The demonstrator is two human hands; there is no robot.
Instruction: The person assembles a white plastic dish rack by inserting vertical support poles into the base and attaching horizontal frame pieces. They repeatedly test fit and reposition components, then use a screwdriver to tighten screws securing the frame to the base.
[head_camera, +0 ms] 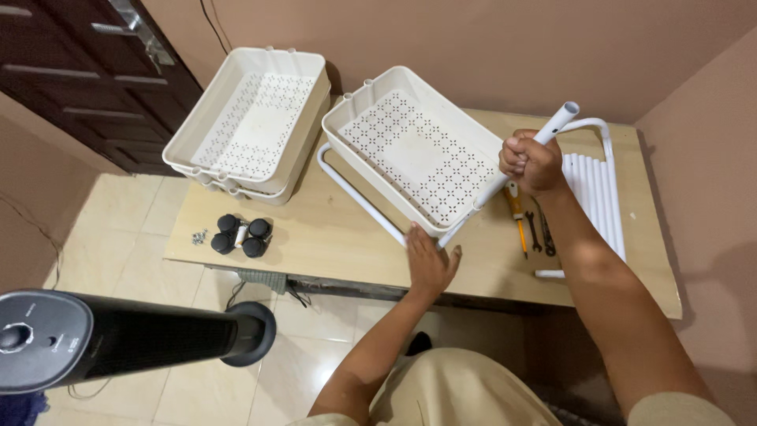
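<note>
Nearest, the left hand (430, 264) is laid open and flat against the near corner of the tilted white perforated tray (414, 150) on the wooden table (331, 237), while farther back a white tube (520, 170) is gripped in the closed right hand (532, 162).

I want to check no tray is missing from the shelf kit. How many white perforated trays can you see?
3, as far as I can tell. One tray lies tilted at the table's middle, by the left hand. Two more form the nested stack at the table's back left; others may be hidden inside.
</note>
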